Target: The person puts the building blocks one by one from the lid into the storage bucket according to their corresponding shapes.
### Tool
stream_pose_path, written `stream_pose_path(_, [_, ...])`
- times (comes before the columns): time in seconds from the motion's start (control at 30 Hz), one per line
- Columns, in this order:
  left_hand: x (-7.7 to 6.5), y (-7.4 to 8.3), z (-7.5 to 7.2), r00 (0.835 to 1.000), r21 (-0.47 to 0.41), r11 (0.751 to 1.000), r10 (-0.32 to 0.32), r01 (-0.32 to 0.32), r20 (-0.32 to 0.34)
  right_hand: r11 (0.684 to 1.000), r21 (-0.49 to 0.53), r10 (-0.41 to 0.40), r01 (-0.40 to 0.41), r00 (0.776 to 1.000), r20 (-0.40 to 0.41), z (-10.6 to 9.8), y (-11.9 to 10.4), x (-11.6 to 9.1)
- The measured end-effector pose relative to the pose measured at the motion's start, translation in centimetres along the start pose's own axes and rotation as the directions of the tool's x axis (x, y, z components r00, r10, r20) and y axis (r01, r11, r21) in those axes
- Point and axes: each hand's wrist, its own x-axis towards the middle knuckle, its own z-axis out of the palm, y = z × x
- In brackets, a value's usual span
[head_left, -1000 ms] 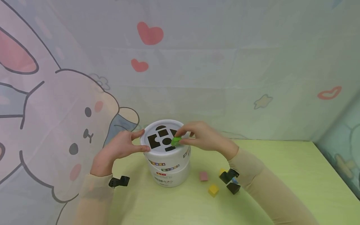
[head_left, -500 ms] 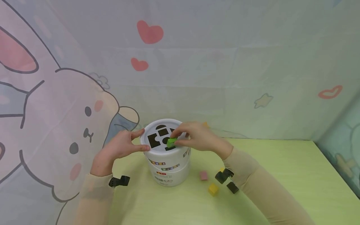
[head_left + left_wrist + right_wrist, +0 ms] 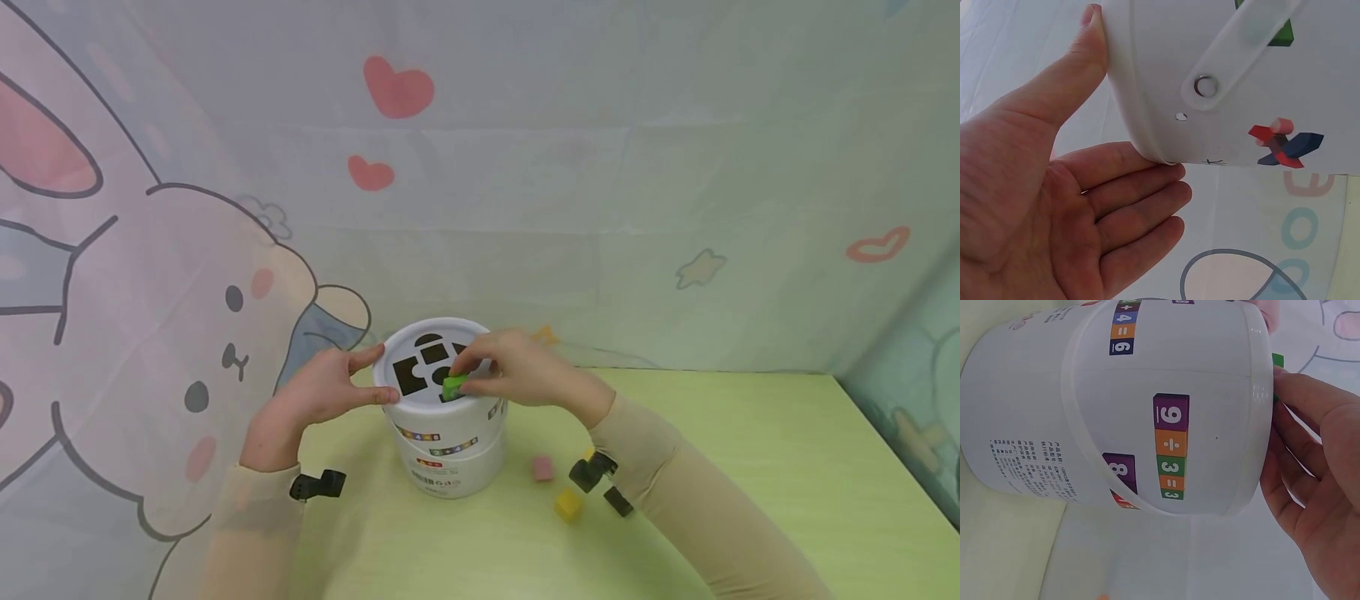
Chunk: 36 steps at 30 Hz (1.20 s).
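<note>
A white bucket (image 3: 450,462) stands upright, its lid (image 3: 401,405) cut with several dark shaped holes. On the lid's left rim rests my left hand (image 3: 326,387), thumb and index finger spread apart along it. The left wrist view shows the fingers of that hand (image 3: 1079,181) nearly straight against the rim. Between thumb and fingertips, my right hand (image 3: 517,367) pinches a small green block (image 3: 453,387) at the lid's near right, over a slot that it partly covers. In the right wrist view, only a sliver of the green block (image 3: 1278,360) shows beyond the right hand (image 3: 1316,444).
To the bucket's right lie a pink block (image 3: 542,468) and a yellow block (image 3: 568,505) on the pale green table (image 3: 480,550). Another yellow piece (image 3: 590,453) is mostly hidden by the right wrist's camera (image 3: 592,472). A printed cloth (image 3: 525,208) hangs behind.
My right hand has moved a little left and toward me across the lid with the green block, from beside the round hole to the near slot. The left hand has stayed put.
</note>
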Motion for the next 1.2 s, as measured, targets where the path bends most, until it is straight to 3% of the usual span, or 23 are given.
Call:
stream_pose_path(0.53, [0.18,-0.1,0.17,1.0,-0.004,1.0,-0.005,0.005,0.017,1.0,0.012,0.012,-0.012,1.0,-0.004,0.29,0.49,-0.15])
stream_pose_path(1.2, [-0.07,0.15,0.06,1.0,-0.019,1.0,0.002,-0.002,0.008,0.999,0.023,-0.03,0.031,0.999,-0.019,0.05,0.66,-0.51])
